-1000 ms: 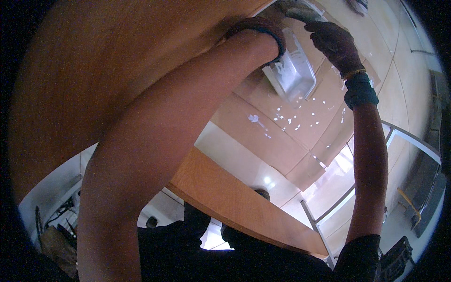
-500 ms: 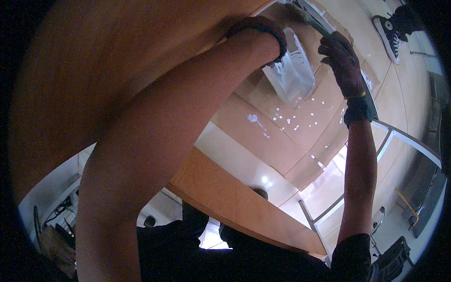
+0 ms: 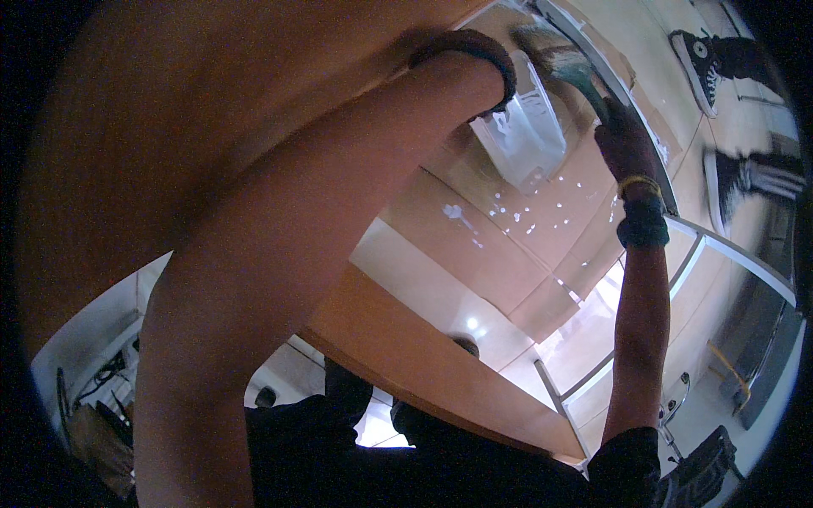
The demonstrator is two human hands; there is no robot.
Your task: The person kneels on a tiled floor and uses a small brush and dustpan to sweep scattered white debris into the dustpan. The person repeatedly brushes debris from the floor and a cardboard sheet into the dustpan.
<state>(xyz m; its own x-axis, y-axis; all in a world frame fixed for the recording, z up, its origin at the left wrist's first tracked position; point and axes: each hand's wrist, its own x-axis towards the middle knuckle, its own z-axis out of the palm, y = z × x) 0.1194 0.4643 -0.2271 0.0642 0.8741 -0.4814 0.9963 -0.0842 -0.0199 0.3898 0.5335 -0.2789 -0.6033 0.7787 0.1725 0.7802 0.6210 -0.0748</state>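
My left hand [image 3: 466,59], in a dark knitted glove, is at the rim of a translucent plastic tub [image 3: 529,140] with white smears inside. Its fingers are mostly hidden behind the wrist and cuff, but the hand appears closed on the tub. To the right, my gloved right hand [image 3: 627,144] is closed around the handle of a paintbrush [image 3: 577,74]. The brush points up and left, beyond the tub, beside a curved metal edge [image 3: 580,38]. Its bristles are blurred, and I cannot tell whether they touch anything.
A large brown wooden surface [image 3: 169,127] fills the left side. Below lie cardboard sheets [image 3: 474,245] spotted with white drops. A wooden plank [image 3: 440,372] crosses in front of me, and a metal frame [image 3: 686,262] stands right. Another person's shoes [image 3: 699,72] are at far right.
My right hand has moved slightly down with the paintbrush, and the brush head shows more fully. The left hand and tub stay nearly still. A second shoe has appeared at right.
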